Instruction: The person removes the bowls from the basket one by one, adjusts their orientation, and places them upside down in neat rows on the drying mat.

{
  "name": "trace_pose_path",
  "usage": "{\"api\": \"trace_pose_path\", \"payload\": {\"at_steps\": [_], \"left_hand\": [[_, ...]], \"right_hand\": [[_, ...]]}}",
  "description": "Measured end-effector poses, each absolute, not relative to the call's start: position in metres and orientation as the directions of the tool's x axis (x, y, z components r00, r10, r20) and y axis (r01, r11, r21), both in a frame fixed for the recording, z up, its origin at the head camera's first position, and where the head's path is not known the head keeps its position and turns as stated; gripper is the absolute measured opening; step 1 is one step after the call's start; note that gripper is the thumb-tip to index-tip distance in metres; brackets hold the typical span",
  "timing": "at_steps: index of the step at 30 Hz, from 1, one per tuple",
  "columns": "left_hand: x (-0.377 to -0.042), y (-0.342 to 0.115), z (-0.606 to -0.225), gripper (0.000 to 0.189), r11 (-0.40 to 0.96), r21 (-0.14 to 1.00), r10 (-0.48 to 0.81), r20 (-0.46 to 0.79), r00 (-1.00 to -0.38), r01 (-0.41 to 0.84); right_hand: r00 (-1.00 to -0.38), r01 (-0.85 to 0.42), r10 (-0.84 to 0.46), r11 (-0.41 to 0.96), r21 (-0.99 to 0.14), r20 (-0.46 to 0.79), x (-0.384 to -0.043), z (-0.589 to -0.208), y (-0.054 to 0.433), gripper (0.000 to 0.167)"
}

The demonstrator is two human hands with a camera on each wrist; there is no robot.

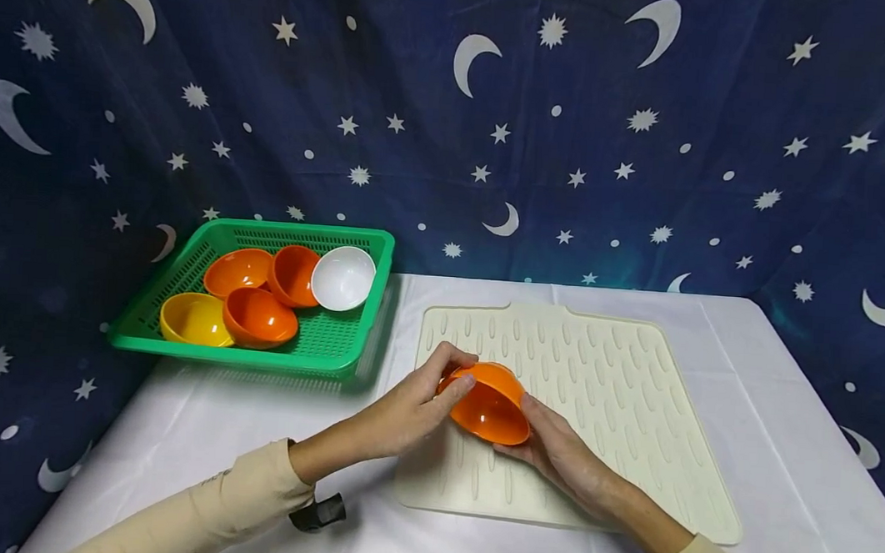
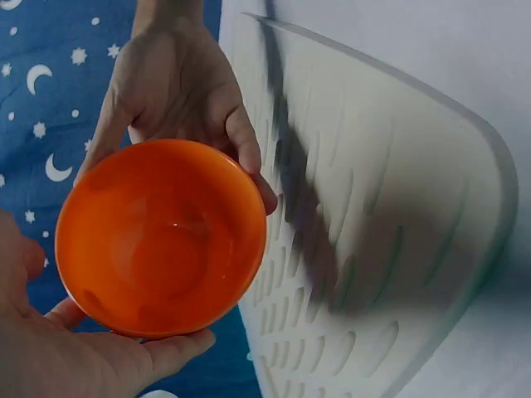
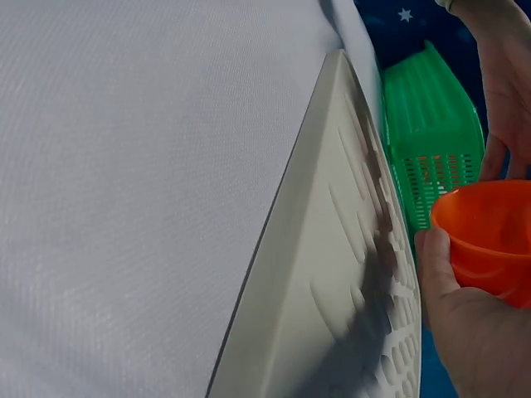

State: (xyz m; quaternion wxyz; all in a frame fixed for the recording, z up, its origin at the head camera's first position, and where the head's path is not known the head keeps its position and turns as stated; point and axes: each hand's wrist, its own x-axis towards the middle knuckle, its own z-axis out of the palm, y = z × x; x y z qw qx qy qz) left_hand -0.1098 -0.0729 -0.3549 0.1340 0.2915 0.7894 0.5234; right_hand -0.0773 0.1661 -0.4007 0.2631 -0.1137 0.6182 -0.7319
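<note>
At center, the left hand (image 1: 409, 408) and right hand (image 1: 564, 458), fingers partly curled, grip one tilted orange bowl (image 1: 491, 414) above a cream mat (image 1: 629, 437). Five bowls (image 1: 260, 319) sit untouched in a green basket (image 1: 236, 354) at left; work looks early.

— What does the picture show?
— A round, glossy orange bowl (image 1: 491, 414), light glinting on its smooth inside.
— And its pose?
— Tilted, mouth facing the head camera, held between left hand (image 1: 410, 410) and right hand (image 1: 566, 460) above a cream mat (image 1: 631, 403).
</note>
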Motion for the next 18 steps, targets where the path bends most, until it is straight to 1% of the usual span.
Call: {"api": "trace_pose_path", "payload": {"at_steps": [4,7,11,15,18], "left_hand": [[-0.119,-0.069,-0.360,0.029,0.179,0.955,0.586,0.090,-0.805,0.237],[-0.124,-0.067,-0.363,0.029,0.136,0.975,0.566,0.069,-0.821,0.175],[-0.130,-0.065,-0.369,0.038,0.109,0.992,0.562,-0.009,-0.827,0.063],[-0.134,-0.065,-0.374,0.050,0.055,0.996,0.609,-0.086,-0.788,-0.066],[-0.136,-0.065,-0.378,0.055,0.014,0.990,0.655,-0.114,-0.747,-0.138]], "right_hand": [[-0.855,0.226,-0.495,-0.092,-0.970,-0.152,-0.078,-0.402,0.170,0.064],[-0.867,0.201,-0.479,-0.088,-0.976,-0.136,-0.080,-0.402,0.172,0.063],[-0.881,0.177,-0.460,-0.104,-0.979,-0.111,-0.081,-0.401,0.174,0.061],[-0.905,0.173,-0.408,-0.106,-0.979,-0.116,-0.080,-0.398,0.180,0.059],[-0.922,0.169,-0.366,-0.081,-0.982,-0.128,-0.079,-0.397,0.185,0.060]]}}
